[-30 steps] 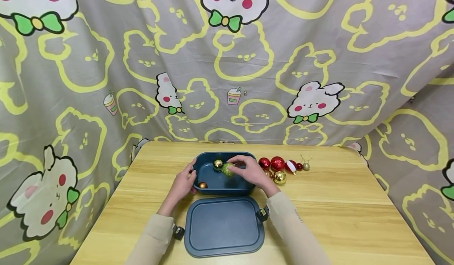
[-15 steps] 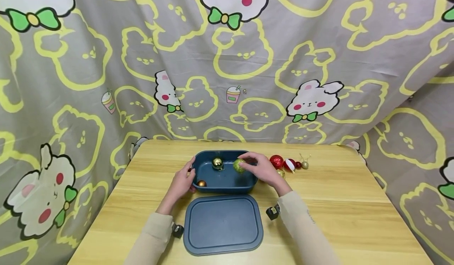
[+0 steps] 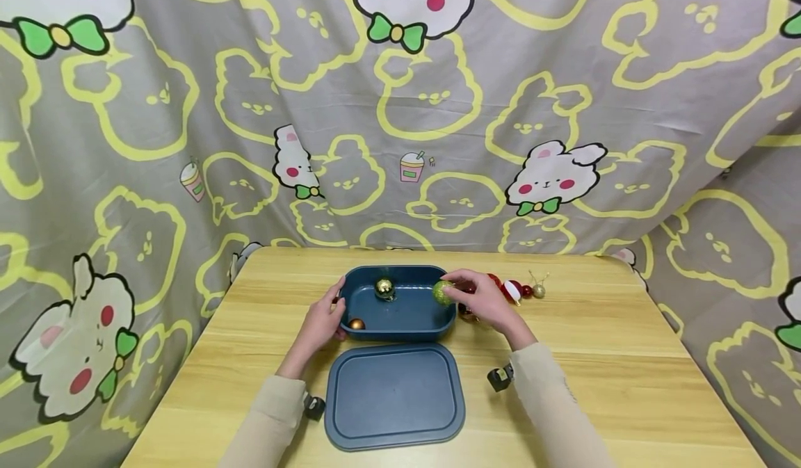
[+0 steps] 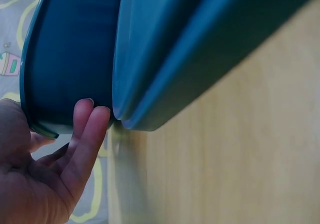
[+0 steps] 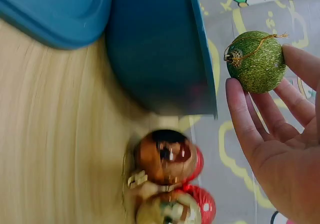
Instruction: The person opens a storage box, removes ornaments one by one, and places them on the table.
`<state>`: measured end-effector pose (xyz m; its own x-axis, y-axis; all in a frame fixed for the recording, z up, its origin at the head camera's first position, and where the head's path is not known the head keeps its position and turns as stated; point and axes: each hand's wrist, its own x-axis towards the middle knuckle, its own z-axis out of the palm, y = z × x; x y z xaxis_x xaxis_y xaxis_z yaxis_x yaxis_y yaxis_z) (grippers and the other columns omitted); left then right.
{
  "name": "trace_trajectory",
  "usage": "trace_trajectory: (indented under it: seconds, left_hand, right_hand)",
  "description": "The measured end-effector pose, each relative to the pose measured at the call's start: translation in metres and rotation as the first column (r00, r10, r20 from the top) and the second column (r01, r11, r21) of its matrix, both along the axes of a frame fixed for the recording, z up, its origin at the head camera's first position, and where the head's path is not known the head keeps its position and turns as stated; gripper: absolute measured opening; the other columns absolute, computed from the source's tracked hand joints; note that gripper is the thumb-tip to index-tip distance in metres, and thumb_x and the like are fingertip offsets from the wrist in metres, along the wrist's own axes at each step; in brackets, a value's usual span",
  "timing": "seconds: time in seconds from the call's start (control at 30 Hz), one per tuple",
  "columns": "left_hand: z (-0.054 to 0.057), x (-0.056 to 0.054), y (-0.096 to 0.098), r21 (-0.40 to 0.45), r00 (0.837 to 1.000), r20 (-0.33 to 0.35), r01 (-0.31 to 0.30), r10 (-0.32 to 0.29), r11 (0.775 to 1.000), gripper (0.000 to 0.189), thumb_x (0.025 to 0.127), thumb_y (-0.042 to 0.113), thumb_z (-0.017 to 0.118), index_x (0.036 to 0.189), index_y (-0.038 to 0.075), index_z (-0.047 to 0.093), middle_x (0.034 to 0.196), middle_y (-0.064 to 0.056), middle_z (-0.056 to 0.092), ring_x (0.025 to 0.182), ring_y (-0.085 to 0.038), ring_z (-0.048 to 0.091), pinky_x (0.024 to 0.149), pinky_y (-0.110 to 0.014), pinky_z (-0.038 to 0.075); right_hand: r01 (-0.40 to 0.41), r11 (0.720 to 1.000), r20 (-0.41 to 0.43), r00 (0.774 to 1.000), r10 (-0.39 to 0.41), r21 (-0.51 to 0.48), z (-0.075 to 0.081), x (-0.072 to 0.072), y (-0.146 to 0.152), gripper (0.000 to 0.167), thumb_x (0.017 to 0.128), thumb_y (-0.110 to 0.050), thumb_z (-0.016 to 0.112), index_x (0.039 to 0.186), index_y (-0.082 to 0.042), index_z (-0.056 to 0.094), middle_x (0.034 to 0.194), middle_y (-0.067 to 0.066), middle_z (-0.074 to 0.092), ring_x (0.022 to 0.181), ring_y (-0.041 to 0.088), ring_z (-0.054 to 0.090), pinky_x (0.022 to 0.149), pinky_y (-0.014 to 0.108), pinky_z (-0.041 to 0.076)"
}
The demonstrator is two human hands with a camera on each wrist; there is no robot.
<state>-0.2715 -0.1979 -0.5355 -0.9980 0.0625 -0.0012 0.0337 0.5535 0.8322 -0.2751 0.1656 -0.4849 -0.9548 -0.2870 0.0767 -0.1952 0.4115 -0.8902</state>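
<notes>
In the head view, a dark blue rectangular box stands uncovered on the table. My left hand rests against its left end; two straight fingertips touch the outer wall in the left wrist view. My right hand pinches a green glitter Christmas ball between thumb and fingers, above the box's right rim. A gold ball and a copper ball lie apart inside the box. The blue lid lies flat in front of it.
Right of the box lie more Christmas balls: a red-and-white one, a small dark red one and a pale gold glitter one. My right hand partly covers others, including a copper ball. A patterned curtain hangs behind the table.
My right hand has carried the green ball rightward from the middle of the box to its right rim. The left hand stays at the box's left end.
</notes>
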Motion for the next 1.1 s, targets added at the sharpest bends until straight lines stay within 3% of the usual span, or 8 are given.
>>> trace_trajectory:
  seconds: [0.4, 0.7, 0.9, 1.1]
  left_hand:
    - [0.0, 0.001, 0.001, -0.004, 1.0, -0.005, -0.006, 0.006, 1.0, 0.055, 0.109, 0.02, 0.05, 0.162, 0.024, 0.037, 0.139, -0.03, 0.057, 0.047, -0.018, 0.064, 0.046, -0.034, 0.061]
    - [0.0, 0.0, 0.0, -0.006, 1.0, -0.008, -0.008, 0.008, 1.0, 0.055, 0.109, 0.021, 0.05, 0.163, 0.025, 0.036, 0.138, -0.029, 0.058, 0.047, -0.019, 0.064, 0.046, -0.033, 0.061]
    - [0.0, 0.0, 0.0, -0.007, 1.0, -0.008, -0.012, 0.012, 1.0, 0.055, 0.109, 0.021, 0.05, 0.162, 0.025, 0.037, 0.139, -0.03, 0.058, 0.046, -0.019, 0.065, 0.046, -0.033, 0.061]
    - [-0.001, -0.001, 0.0, -0.007, 1.0, -0.004, -0.003, 0.003, 1.0, 0.056, 0.109, 0.02, 0.049, 0.163, 0.025, 0.035, 0.14, -0.031, 0.056, 0.047, -0.02, 0.065, 0.047, -0.034, 0.061]
  right_hand:
    - [0.074, 0.997, -0.029, 0.997, -0.074, 0.0, -0.01, 0.006, 0.047, 0.043, 0.1, -0.033, 0.07, 0.134, -0.006, 0.067, 0.126, 0.014, 0.069, 0.103, 0.02, 0.066, 0.085, 0.035, 0.06]
    - [0.139, 0.99, -0.024, 0.99, -0.139, -0.008, -0.02, 0.008, 0.078, 0.044, 0.1, -0.032, 0.07, 0.134, -0.004, 0.067, 0.132, 0.018, 0.066, 0.108, 0.025, 0.064, 0.086, 0.027, 0.059]
    - [0.172, 0.985, 0.007, 0.985, -0.172, -0.01, -0.028, 0.009, 0.096, 0.047, 0.101, -0.029, 0.069, 0.138, -0.001, 0.062, 0.136, 0.021, 0.064, 0.105, 0.012, 0.065, 0.089, 0.023, 0.059]
    - [0.195, 0.981, 0.0, 0.981, -0.195, 0.016, -0.033, 0.012, 0.11, 0.046, 0.103, -0.023, 0.066, 0.139, 0.004, 0.06, 0.134, 0.024, 0.064, 0.106, 0.012, 0.063, 0.088, 0.016, 0.055]
